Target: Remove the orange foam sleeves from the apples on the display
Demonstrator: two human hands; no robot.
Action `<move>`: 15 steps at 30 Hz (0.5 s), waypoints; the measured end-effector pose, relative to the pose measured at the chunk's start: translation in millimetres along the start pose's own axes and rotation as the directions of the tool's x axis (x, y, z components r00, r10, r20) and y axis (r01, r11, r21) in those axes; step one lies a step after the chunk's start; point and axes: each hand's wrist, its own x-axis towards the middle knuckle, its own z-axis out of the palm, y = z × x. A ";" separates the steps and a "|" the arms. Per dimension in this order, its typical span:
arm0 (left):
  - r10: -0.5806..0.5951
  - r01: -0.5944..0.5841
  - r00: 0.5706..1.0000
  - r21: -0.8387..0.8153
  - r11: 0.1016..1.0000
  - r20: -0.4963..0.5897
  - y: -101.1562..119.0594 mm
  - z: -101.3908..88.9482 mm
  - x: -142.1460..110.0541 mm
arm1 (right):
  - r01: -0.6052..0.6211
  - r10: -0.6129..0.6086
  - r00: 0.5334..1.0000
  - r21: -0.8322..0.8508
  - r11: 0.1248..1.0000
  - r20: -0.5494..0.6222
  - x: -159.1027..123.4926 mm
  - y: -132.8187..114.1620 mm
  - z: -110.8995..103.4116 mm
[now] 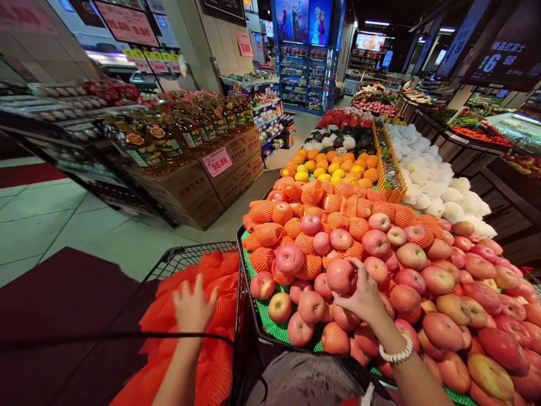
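Note:
My right hand (363, 296), with a white bead bracelet on the wrist, grips a red apple (340, 276) on top of a big heap of apples (443, 293). My left hand (193, 307) lies with fingers spread on a pile of orange foam net sleeves (220, 316) inside a black wire shopping cart (186, 256). Further back on the stand, more apples sit wrapped in orange net sleeves (321, 208).
Beyond the apples lie oranges (325, 166), white-netted fruit (426, 180) and dark fruit. On the left, bottles stand on stacked cardboard boxes (198, 192) with a price card. A tiled aisle (63, 225) runs left; shelves stand far back.

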 end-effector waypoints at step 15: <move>0.767 -0.032 0.587 -0.939 0.342 0.259 240.7 -4.1 -75.0 | 0.214 -0.221 0.972 0.097 0.972 0.073 -18.7 -9.6 -5.7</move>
